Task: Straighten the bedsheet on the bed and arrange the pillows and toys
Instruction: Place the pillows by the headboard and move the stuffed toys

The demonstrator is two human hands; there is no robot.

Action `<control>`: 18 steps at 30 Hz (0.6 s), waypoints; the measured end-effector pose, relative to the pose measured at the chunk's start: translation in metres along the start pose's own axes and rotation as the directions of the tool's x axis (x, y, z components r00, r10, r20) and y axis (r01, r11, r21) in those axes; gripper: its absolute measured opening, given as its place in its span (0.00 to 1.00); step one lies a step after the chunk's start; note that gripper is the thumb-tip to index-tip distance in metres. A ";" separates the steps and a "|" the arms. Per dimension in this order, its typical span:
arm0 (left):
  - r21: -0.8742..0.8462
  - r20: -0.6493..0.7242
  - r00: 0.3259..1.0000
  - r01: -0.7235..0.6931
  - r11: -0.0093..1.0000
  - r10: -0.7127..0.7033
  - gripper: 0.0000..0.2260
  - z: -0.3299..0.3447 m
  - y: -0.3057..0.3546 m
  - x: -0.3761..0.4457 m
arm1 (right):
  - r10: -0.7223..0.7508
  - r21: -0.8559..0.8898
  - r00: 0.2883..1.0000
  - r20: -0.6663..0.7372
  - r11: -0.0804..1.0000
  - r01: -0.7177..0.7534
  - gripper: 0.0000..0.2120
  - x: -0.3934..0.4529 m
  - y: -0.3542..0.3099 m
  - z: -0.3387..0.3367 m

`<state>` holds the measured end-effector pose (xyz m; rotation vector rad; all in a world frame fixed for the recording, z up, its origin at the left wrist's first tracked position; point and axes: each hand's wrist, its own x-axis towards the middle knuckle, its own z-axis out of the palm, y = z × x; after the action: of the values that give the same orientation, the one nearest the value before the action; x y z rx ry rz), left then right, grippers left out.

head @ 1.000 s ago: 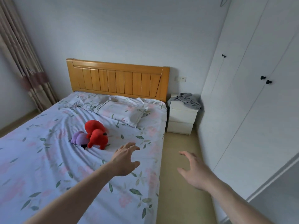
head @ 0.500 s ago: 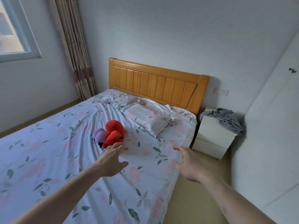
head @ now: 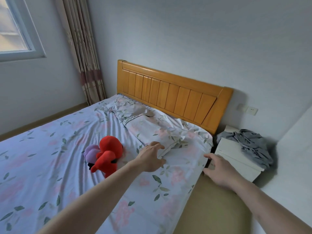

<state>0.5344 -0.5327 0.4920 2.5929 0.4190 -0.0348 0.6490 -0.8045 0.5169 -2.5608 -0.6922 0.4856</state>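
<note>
Floral pillow (head: pixel 157 132) lies askew; left hand (head: pixel 150 158), fingers spread, reaches its near corner, right hand (head: pixel 219 169) open beside it, red toy (head: pixel 108 154) left of it.

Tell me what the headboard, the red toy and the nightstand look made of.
Headboard: wood, apparently, honey-coloured with a glossy varnish; vertical slats and sheen show. Red toy: soft plush fabric, matte and rounded, probably stuffed. Nightstand: smooth white painted or laminated board; which one cannot be told from here.
</note>
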 end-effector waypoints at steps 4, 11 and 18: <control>-0.015 0.019 0.998 0.067 0.998 -0.067 0.27 0.015 0.022 0.072 | -0.043 -0.008 0.998 0.053 0.999 0.043 0.28 0.076 0.024 -0.023; -0.073 -0.011 0.964 0.263 0.962 -0.265 0.25 0.038 0.042 0.195 | -0.148 -0.007 0.976 0.162 0.988 0.151 0.26 0.231 0.077 -0.075; -0.136 0.013 0.907 0.418 0.898 -0.420 0.24 0.056 0.050 0.294 | -0.165 -0.013 0.950 0.266 0.985 0.175 0.26 0.363 0.131 -0.110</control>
<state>0.8327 -0.5166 0.4369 2.3251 0.9474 -0.1285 1.0432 -0.7456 0.4665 -2.4642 -1.0138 0.7705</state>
